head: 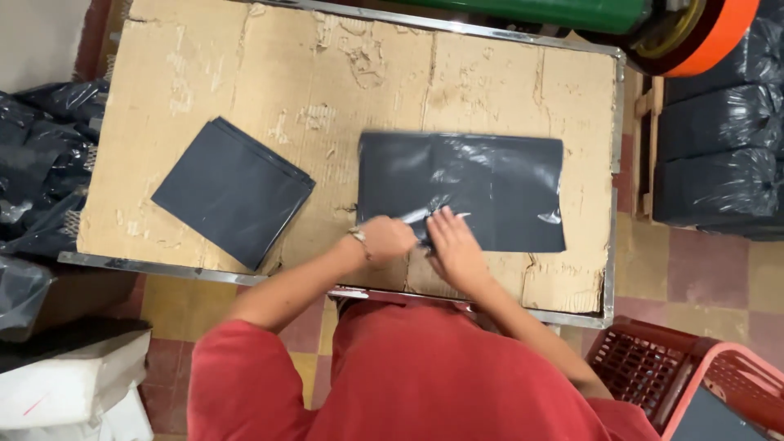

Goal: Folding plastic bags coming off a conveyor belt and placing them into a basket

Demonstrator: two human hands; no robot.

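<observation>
Worn cardboard over a metal-edged table [608, 269]. Black plastic bag [490, 184] spread flat right of centre, thin, limp, slippery-looking; best pinched at the near edge. Left hand [386, 239] closed on that edge, right hand [454, 245] pressing flat, fingers open. Folded stack [233, 189] left.

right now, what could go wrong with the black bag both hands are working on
1. The black plastic sheet looks slick and glossy; under the left hand and right hand it might slip and crease crooked.
2. The torn cardboard surface may snag the thin plastic.
3. The hands work close to the table's near edge, so the sheet could slide off.
</observation>
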